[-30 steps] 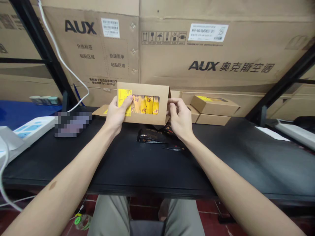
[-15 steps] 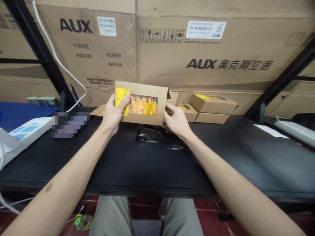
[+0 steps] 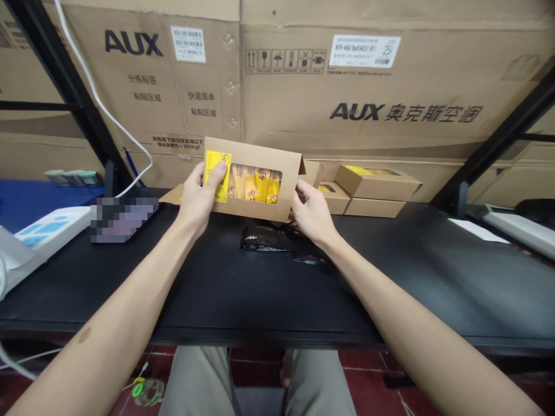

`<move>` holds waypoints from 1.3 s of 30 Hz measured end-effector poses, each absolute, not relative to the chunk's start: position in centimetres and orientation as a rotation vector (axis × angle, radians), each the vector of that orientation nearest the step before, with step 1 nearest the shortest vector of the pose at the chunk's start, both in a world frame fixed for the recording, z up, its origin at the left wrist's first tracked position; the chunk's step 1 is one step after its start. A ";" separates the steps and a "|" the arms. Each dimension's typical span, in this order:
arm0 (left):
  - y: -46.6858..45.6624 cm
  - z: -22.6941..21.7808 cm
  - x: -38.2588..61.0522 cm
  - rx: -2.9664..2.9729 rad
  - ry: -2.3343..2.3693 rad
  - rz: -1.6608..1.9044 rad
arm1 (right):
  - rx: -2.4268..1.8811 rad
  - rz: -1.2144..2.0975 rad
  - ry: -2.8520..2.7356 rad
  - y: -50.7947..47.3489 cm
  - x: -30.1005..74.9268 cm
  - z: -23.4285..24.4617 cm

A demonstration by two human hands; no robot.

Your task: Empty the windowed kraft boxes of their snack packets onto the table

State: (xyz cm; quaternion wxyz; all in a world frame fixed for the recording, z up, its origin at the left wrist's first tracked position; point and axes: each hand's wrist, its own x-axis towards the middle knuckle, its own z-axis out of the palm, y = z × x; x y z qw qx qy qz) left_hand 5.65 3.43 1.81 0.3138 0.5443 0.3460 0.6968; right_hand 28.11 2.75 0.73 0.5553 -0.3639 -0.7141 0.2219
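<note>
A brown cardboard box (image 3: 260, 211) is held up over the black table, its window facing me. Yellow packets (image 3: 255, 185) with printed characters show through the window, and a yellow label (image 3: 218, 193) is on its left part. My left hand (image 3: 197, 199) grips the left end, thumb across the label and fingers behind. At the right end, where a flap stands out, my right hand (image 3: 315, 214) has curled fingers closed against the edge; its fingertips are partly hidden. Below the box lie black glossy packets (image 3: 264, 238).
Several brown boxes (image 3: 375, 182) are stacked behind my right hand. A phone-like blurred object (image 3: 124, 219) and a white power strip (image 3: 56, 228) lie at left. Large AUX cartons (image 3: 286, 121) stand along the back, between slanted black frame bars (image 3: 498, 133).
The box has shifted slightly right and up in my hands. My right hand has moved a little at its right end, fingers still curled there.
</note>
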 end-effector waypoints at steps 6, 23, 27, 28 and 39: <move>2.7 2.2 6.2 1.452 0.949 1.802 | -0.878 0.579 -1.580 2.4 28.2 0.6; 2.7 2.7 5.5 1.322 0.978 1.694 | -0.879 0.267 -1.658 2.7 28.6 0.9; 2.5 2.8 5.4 1.295 0.982 1.679 | -0.871 0.261 -1.684 2.8 28.6 0.8; 2.4 2.9 5.4 1.299 0.975 1.688 | -0.872 0.257 -1.688 2.8 28.6 0.8; 2.3 3.0 5.2 1.459 1.188 1.755 | -0.896 0.173 -1.681 2.7 28.8 1.0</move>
